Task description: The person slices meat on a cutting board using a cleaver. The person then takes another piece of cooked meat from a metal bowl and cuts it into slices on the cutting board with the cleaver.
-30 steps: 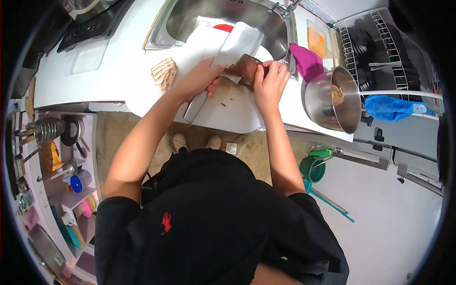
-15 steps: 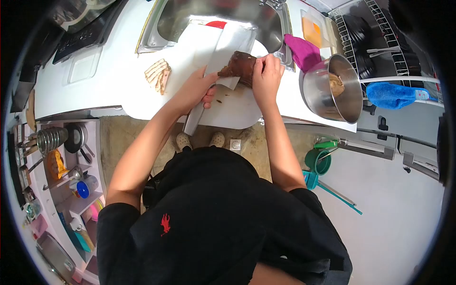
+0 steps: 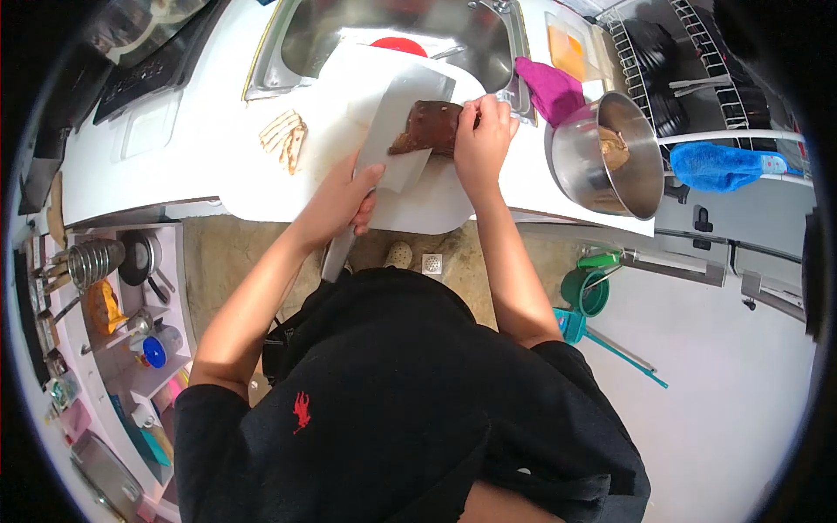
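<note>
Where my black short-sleeved shirt (image 3: 392,383) ends, both bare forearms (image 3: 255,301) slant forward and draw toward each other. Nearest me, the pale metal handle of a broad, silver-grey cleaver (image 3: 384,131) juts back below my left hand (image 3: 344,200); I have those fingers wrapped round it, my thumb laid forward toward the blade. The glossy, dark-brown block of meat (image 3: 429,126) sits just ahead and to the right of that fist, its long axis running mostly sideways across the line of the blade, which points away from me and leans right. Whether its underside touches the steel, I cannot tell. My right hand (image 3: 485,144) is the nearer to it, thumb and fingers clamped on its right end, back of the hand up. Below lies the white cutting board (image 3: 442,205). Pale, brown-edged slices (image 3: 283,139) fan out to the left; well to the right, a round stainless-steel bowl (image 3: 575,166) holds a tan lump (image 3: 613,150). Past that lies a crumpled purple cloth (image 3: 549,91), and farthest ahead the steel sink (image 3: 458,30).
</note>
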